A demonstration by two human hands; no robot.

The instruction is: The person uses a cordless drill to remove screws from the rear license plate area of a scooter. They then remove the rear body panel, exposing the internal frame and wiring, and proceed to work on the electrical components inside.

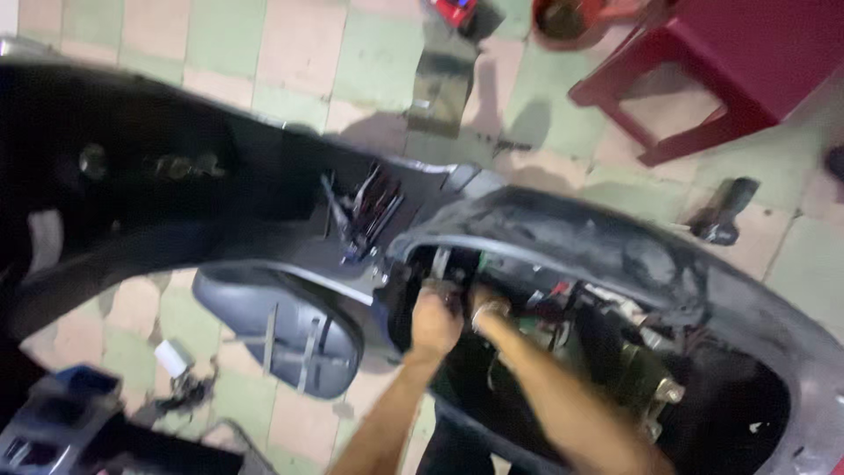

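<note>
Dark scooter body shell, innards exposed.

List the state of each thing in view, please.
Scooter body: panels off, wiring bare.
Left hand: closed in a grip on a part inside the scooter.
Right hand: reaching inside, fingers hidden.
Dark panel: lying loose on the floor.
Red stool: standing upright.

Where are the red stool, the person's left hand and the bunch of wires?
red stool (747, 53), head view, on its flat seat.
left hand (435, 318), head view, on the back of the hand, inside the scooter body.
bunch of wires (369, 211), head view, on the middle of the bundle.
</note>
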